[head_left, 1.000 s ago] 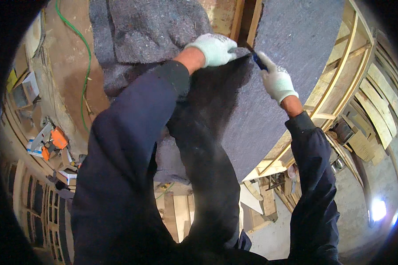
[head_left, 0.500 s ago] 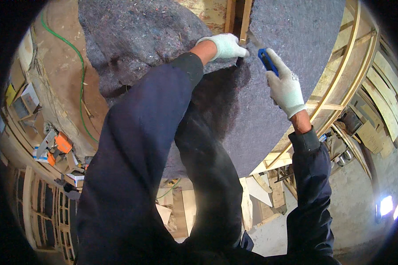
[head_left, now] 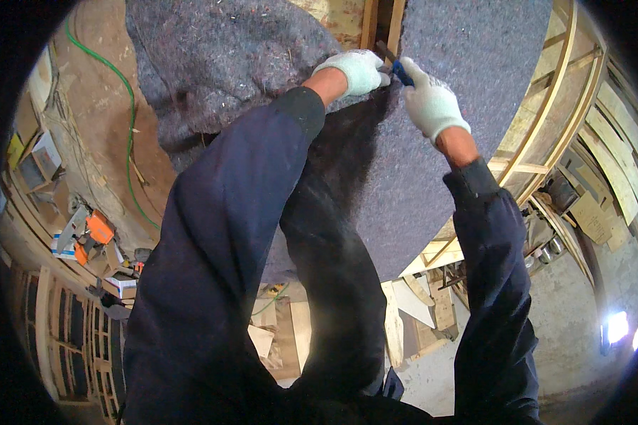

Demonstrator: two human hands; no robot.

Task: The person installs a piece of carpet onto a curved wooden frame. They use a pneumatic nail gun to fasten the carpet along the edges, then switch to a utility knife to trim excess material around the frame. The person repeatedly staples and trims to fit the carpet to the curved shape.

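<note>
My left hand, in a white glove, is closed on the loose edge of a thick grey felt sheet, pulling it up in folds. My right hand, gloved too, grips a blue utility knife. Its blade points up and left, close to the left fingertips, beside the cut edge of the felt. The flat part of the felt lies to the right, over a curved wooden frame. Between the two felt parts a wooden strip shows in the gap. My fingers partly hide the knife's handle.
A green hose runs down the brown surface on the left. Below it lies an orange power tool among boxes. Wood offcuts lie on the floor beneath my legs, and more boards are at the far right.
My right hand has moved left and up with the knife, bringing the blade to the gap by my left hand. The left hand has shifted slightly left and keeps its hold on the felt.
</note>
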